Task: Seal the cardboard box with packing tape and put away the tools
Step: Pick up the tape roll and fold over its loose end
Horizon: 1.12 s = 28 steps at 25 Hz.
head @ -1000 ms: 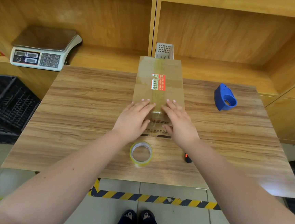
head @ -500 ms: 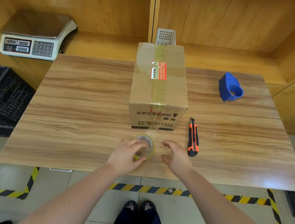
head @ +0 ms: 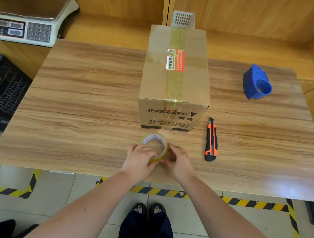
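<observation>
Both hands, reaching for the tape (head: 154, 146) half a second ago, are now closing on it, the left hand (head: 139, 160) and right hand (head: 178, 163) curling fingers around its sides as it is tilting off the table (head: 77, 112), just before the taped box (head: 175, 78).

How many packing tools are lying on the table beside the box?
3. The tape roll sits near the front edge, held between both hands; the utility knife lies right of it; the blue dispenser sits far right. The box may hide others.
</observation>
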{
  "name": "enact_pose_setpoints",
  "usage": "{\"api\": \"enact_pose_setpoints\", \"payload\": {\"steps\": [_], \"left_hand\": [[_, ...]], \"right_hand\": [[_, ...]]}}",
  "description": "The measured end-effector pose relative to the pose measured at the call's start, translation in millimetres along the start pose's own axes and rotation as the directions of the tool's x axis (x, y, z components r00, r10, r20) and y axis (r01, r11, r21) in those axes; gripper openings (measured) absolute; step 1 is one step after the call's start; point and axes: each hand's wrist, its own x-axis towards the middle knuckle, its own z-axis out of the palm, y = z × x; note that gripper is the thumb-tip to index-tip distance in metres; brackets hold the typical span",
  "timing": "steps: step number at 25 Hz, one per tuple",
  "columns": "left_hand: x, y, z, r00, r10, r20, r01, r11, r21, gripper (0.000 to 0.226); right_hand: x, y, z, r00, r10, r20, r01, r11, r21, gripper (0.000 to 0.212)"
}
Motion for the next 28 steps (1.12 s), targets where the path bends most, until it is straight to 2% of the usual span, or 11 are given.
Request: {"api": "enact_pose_setpoints", "payload": {"steps": [3, 7, 12, 15, 19, 23, 28], "left_hand": [[2, 4, -7, 0.996, -0.062, -0.058, 0.05, 0.981, -0.19, 0.019], [-4, 18, -28, 0.981, -0.166, -0.097, 0.114, 0.908, -0.402, 0.02], [-16, 30, -51, 0.958, -0.251, -0.143, 0.146, 0.849, -0.508, 0.022], [-23, 35, -65, 0.952, -0.264, -0.155, 0.14, 0.826, -0.546, 0.021], [-23, 41, -85, 0.964, -0.23, -0.133, 0.104, 0.786, -0.609, 0.018], [-11, 58, -113, 0.951, -0.195, -0.24, 0.014, 0.801, -0.598, 0.011], [16, 85, -149, 0.936, -0.186, -0.297, -0.067, 0.736, -0.674, 0.025]], "right_hand": [[-4, -6, -12, 0.997, -0.029, -0.071, 0.034, 0.996, 0.079, 0.055], [-9, -23, -31, 0.985, -0.104, -0.134, 0.114, 0.991, 0.069, 0.054], [-22, -50, -51, 0.957, -0.2, -0.212, 0.229, 0.965, 0.125, 0.041], [-26, -67, -61, 0.943, -0.192, -0.272, 0.26, 0.935, 0.24, 0.016], [-24, -93, -80, 0.921, -0.205, -0.33, 0.309, 0.901, 0.304, 0.02], [-15, -122, -111, 0.877, -0.354, -0.326, 0.421, 0.893, 0.162, 0.009], [4, -165, -153, 0.772, -0.541, -0.333, 0.535, 0.836, -0.119, 0.006]]}}
